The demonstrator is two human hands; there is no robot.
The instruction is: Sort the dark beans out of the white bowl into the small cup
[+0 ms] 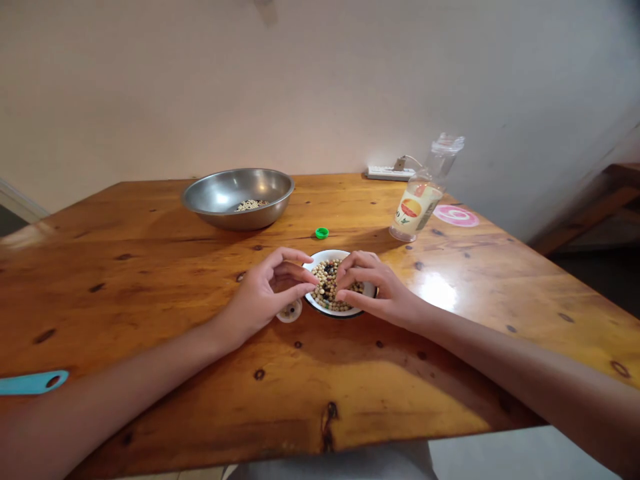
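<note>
Two hands over one small white bowl (pixel 332 253), mid-desk (pixel 150 280). Bowl is round, so no long axis. It's full of mixed beans (pixel 330 287), mostly pale with some dark.

Left hand (pixel 263 297) is at the bowl's left rim. Left fingers (pixel 295 270) are curled, thumb and index a small gap apart, tips at the rim. Can't tell if they hold anything.

Right hand (pixel 383 290) comes in from the right and reaches further over the bowl. Right fingers (pixel 353 272) are bunched down at the beans. Tips partly hidden, can't tell if a bean is pinched.

Small white lid (pixel 290 312) sits just under the left palm, tight against the bowl. Green bottle cap (pixel 322 233) is just behind the bowl. Steel bowl (pixel 220 215) is well back left with a few beans (pixel 251 205) inside. Plastic bottle (pixel 417 203) is back right. Open desk in front of the bowl; front edge well away.
</note>
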